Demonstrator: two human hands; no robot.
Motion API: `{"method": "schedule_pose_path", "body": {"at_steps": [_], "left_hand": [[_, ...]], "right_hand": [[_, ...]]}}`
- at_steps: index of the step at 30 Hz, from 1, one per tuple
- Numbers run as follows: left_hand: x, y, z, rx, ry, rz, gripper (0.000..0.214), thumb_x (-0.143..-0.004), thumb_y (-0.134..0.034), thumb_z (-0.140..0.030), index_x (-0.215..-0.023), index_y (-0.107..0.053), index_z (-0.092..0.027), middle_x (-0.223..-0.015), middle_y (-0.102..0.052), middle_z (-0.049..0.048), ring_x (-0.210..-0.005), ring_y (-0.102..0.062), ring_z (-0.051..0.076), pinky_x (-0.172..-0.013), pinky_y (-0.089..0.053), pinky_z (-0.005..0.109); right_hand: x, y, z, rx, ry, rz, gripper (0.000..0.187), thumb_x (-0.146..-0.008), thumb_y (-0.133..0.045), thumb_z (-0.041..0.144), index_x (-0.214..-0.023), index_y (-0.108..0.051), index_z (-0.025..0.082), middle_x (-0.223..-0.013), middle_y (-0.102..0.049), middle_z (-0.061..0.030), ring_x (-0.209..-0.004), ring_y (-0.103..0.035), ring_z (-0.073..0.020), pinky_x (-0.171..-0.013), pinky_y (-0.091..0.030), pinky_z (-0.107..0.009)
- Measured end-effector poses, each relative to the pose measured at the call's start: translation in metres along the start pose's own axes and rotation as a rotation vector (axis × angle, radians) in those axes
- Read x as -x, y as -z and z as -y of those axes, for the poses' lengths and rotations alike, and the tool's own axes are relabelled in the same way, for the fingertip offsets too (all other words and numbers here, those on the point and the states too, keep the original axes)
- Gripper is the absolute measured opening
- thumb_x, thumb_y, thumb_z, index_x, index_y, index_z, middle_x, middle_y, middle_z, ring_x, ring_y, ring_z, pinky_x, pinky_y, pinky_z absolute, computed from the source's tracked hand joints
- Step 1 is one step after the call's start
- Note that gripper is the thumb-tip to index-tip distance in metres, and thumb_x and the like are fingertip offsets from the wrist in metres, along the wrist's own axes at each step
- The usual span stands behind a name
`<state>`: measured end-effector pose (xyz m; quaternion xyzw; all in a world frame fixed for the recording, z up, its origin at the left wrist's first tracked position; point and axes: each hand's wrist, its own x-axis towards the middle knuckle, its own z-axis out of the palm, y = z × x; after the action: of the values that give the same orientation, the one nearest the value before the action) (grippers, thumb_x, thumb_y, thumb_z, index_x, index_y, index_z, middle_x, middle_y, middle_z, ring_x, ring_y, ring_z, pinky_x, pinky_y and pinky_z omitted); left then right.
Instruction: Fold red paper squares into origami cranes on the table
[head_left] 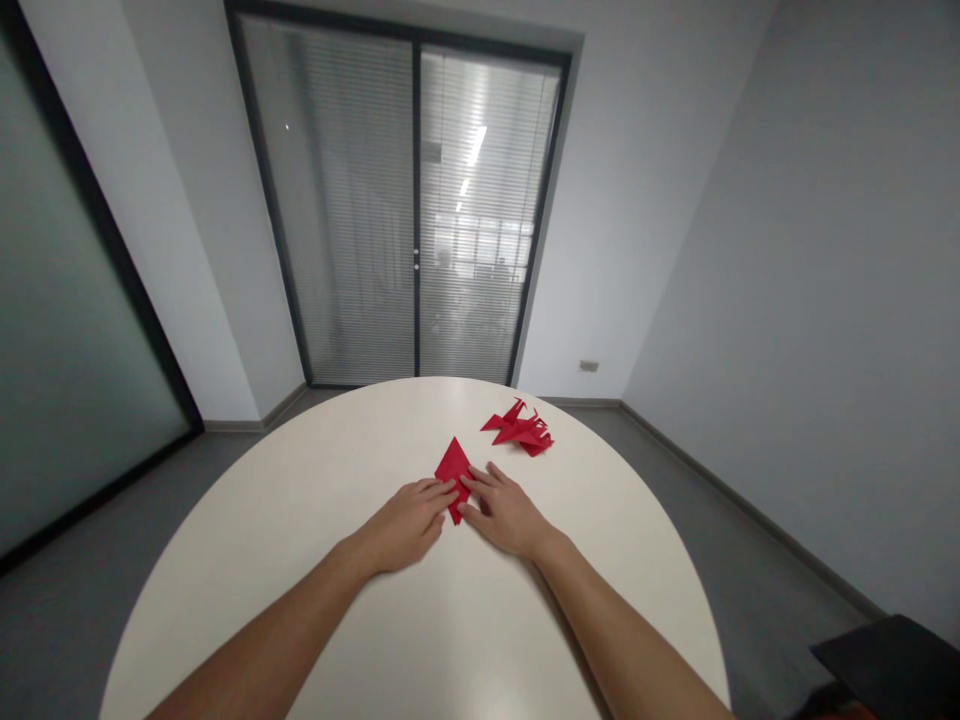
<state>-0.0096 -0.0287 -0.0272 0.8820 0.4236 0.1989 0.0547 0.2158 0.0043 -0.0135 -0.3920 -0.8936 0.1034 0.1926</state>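
Observation:
A red sheet of origami paper (454,460), folded into a kite-like diamond, lies flat on the white table with one point facing away from me. My left hand (405,520) rests on its left lower edge, fingers stretched out over the paper. From the other side, my right hand (506,510) touches the right edge with its fingers spread and the thumb near the lower tip. Both hands press from above, and part of the paper is hidden under the fingertips. Just beyond my right hand stand several folded red paper cranes (521,430), bunched together.
The round white table (360,430) fills the lower middle. Behind it is a glass door with blinds (480,220). A black object, perhaps a chair (896,655), shows at the lower right. Grey walls and floor surround the table.

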Motion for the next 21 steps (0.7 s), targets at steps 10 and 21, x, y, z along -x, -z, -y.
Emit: {"method": "schedule_pose_path", "body": {"at_steps": [10, 21], "left_hand": [[0.000, 0.008, -0.008, 0.045, -0.036, 0.004, 0.043, -0.097, -0.043, -0.020, -0.138, -0.056, -0.025, -0.142, -0.059, 0.0043, -0.131, -0.050, 0.024, -0.115, -0.037, 0.046], [0.001, 0.009, -0.008, 0.081, -0.045, 0.007, 0.044, -0.097, -0.046, -0.022, -0.140, -0.054, -0.025, -0.144, -0.058, 0.0043, -0.137, -0.046, 0.023, -0.118, -0.035, 0.046]], "right_hand": [[-0.005, 0.008, -0.003, 0.011, 0.021, -0.067, 0.031, -0.093, -0.060, 0.032, -0.119, -0.073, 0.022, -0.122, -0.071, -0.0089, -0.116, -0.061, -0.0251, -0.116, -0.031, -0.043], [-0.007, 0.006, -0.003, -0.043, -0.034, -0.106, 0.022, -0.092, -0.059, 0.020, -0.107, -0.075, 0.022, -0.105, -0.070, -0.0083, -0.103, -0.060, -0.0216, -0.094, -0.044, -0.033]]}}
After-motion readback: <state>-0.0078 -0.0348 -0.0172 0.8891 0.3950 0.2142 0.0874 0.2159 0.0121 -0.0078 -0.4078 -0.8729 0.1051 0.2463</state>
